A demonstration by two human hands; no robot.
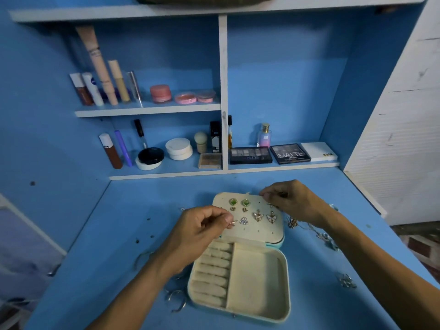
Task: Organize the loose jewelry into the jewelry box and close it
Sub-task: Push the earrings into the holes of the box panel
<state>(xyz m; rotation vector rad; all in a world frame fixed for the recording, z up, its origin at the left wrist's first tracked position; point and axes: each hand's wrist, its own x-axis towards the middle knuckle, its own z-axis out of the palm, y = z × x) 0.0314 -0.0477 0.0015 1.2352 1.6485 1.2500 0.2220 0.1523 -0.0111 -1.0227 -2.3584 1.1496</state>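
A cream jewelry box (259,279) lies open on the blue desk. Its raised lid panel (262,231) carries green studs (239,202), small heart studs, a triangle earring (243,221) and two butterfly earrings (264,216). My left hand (202,231) pinches a small earring (232,222) against the panel, just left of the triangle earring. My right hand (292,202) grips the panel's upper right corner, holding it up. The base has ring rolls (213,275) on the left and an open compartment on the right. Loose rings (177,300) lie left of the box.
Chains and other loose pieces (323,236) lie on the desk right of the box, with another cluster (346,281) farther right. Shelves behind hold cosmetics, palettes (292,153) and a perfume bottle (264,135). A white wall panel borders the right side.
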